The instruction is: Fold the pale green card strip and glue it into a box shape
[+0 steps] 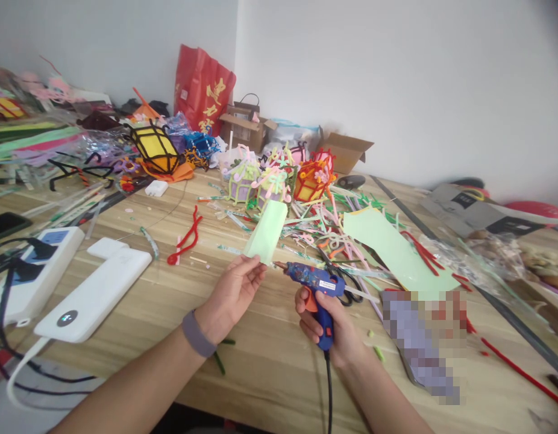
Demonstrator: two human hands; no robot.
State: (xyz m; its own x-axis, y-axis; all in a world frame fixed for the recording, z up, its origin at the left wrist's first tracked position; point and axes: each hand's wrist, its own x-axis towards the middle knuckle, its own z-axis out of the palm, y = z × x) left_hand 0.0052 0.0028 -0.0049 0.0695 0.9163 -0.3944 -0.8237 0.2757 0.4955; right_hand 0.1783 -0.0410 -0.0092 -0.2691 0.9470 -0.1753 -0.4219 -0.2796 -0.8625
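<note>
My left hand (236, 289) pinches the near end of a folded strip of pale green paper (267, 232), which is held up above the table. My right hand (326, 325) is wrapped round the handle of a blue hot glue gun (313, 277), with fingers at its orange trigger. The gun's nozzle points left, close to the paper's lower edge; whether it touches I cannot tell. A clear glue stick (363, 293) sticks out of the gun's back. Behind the gun lie black-handled scissors (351, 295), partly hidden by it.
Small pipe-cleaner lanterns (313, 181) stand at the back middle among scattered pipe cleaners. A larger green paper sheet (396, 250) lies to the right. At left are a white power bank (93, 295) and a power strip (39, 265). The gun's black cord (329, 392) runs toward the front edge.
</note>
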